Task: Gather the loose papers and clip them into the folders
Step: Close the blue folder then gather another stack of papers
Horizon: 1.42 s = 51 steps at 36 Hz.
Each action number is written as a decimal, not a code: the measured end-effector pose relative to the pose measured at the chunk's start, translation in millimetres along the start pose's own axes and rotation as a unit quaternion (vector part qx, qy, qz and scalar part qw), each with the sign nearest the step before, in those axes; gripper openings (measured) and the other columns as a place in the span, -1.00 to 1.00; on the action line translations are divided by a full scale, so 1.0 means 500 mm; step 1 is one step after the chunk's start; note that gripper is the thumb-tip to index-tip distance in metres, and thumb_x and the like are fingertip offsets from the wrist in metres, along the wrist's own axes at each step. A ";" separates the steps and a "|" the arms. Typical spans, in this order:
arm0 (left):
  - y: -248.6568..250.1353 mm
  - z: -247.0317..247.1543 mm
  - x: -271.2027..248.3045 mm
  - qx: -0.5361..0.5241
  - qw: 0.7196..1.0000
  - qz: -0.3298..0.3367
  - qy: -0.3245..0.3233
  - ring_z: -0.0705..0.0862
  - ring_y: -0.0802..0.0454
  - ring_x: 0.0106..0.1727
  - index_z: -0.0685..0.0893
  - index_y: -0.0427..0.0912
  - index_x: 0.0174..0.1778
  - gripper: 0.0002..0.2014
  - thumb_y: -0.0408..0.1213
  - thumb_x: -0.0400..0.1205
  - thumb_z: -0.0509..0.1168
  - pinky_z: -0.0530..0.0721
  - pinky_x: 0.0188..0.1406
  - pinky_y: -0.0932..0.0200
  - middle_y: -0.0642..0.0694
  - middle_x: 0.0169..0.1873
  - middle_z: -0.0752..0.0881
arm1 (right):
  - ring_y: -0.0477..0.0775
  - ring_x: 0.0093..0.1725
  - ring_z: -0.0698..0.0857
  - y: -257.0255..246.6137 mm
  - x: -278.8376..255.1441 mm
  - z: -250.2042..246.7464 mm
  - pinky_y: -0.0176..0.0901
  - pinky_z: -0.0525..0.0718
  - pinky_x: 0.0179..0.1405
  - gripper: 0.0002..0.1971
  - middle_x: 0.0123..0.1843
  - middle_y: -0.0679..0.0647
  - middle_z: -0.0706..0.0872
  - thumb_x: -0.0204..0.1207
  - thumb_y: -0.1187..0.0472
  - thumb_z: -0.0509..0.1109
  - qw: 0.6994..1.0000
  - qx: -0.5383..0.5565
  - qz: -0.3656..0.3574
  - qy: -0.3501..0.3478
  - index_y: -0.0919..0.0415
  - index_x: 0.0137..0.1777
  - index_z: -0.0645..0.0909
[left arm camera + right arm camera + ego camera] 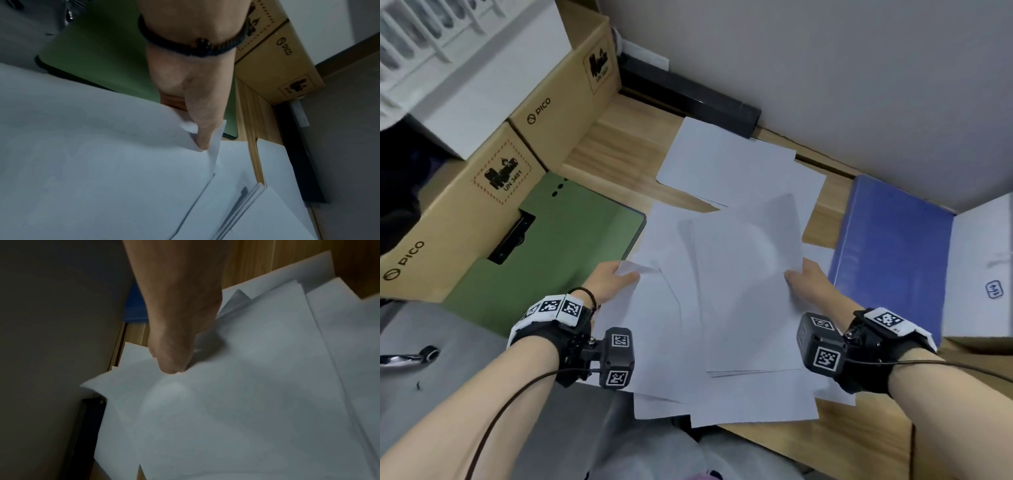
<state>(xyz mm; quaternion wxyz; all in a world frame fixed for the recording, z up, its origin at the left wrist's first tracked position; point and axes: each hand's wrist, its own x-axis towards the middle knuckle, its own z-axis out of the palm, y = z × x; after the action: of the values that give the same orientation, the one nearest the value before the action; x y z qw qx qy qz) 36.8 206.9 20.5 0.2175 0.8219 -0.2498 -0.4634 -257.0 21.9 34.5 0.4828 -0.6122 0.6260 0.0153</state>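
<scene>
A loose pile of white papers (726, 294) lies spread over the middle of the wooden desk (859, 442). My left hand (616, 277) pinches the pile's left edge, thumb on top (202, 142), fingers hidden beneath. My right hand (804, 281) grips the right edge, its thumb (172, 366) pressing down on a sheet that bows upward. More white sheets (726, 161) lie farther back, apart from my hands. A green clipboard folder (558, 240) with a black clip (512, 236) lies to the left, a blue folder (890, 250) to the right.
Brown cardboard boxes (462, 212) stand along the left behind the green folder. A white box (983, 270) sits at the far right beside the blue folder. A black strip (688, 92) runs along the grey wall at the back. My lap in grey cloth lies below the desk's edge.
</scene>
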 end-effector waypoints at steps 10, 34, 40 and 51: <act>0.063 0.006 0.009 0.013 0.998 0.012 -0.059 0.54 -0.06 -0.06 0.61 -0.17 -0.14 -0.79 -0.26 0.74 0.13 0.41 -0.38 0.27 0.00 -0.24 0.61 | 0.21 -0.04 0.73 -0.030 -0.023 0.004 -0.01 0.69 -0.07 -0.71 -0.01 0.19 0.74 0.53 0.42 0.10 0.996 -0.018 -0.033 -0.076 0.19 0.07 0.61; 0.103 -0.023 0.011 -0.045 0.985 0.095 -0.138 0.71 0.09 -0.18 0.65 -0.14 0.23 -0.63 -0.32 0.51 0.49 0.65 -0.09 0.16 0.08 -0.10 0.76 | 0.16 0.22 0.68 -0.124 -0.023 0.092 0.20 0.68 0.22 -0.60 0.27 0.12 0.68 0.56 0.32 0.26 0.962 -0.084 -0.114 -0.232 0.15 0.41 0.48; 0.136 -0.033 0.003 -0.090 0.969 0.120 -0.197 0.77 -0.04 -0.11 0.66 -0.32 0.18 -0.70 -0.48 0.54 0.44 0.72 -0.12 0.13 -0.17 -0.01 0.80 | -0.01 0.16 0.68 -0.113 -0.022 0.069 -0.24 0.64 0.06 -0.61 0.14 -0.06 0.72 0.49 0.24 0.48 0.960 -0.043 -0.106 -0.256 0.01 0.31 0.56; 0.215 -0.020 0.039 -0.089 0.976 0.197 0.033 0.62 0.16 0.14 0.51 0.00 0.39 -0.50 -0.18 0.54 0.48 0.52 0.14 0.25 0.01 0.29 0.62 | 0.11 -0.12 0.71 -0.057 -0.009 0.005 -0.19 0.65 -0.18 -0.87 -0.10 0.12 0.75 0.53 0.33 0.39 0.991 0.038 -0.081 -0.095 0.24 0.06 0.65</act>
<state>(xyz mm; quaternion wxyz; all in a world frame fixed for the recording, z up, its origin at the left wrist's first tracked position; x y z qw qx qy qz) 31.5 112.5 75.8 0.3850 0.7488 -0.3576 -0.4039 -234.3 19.7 52.6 0.5627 -0.6376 0.5261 0.0100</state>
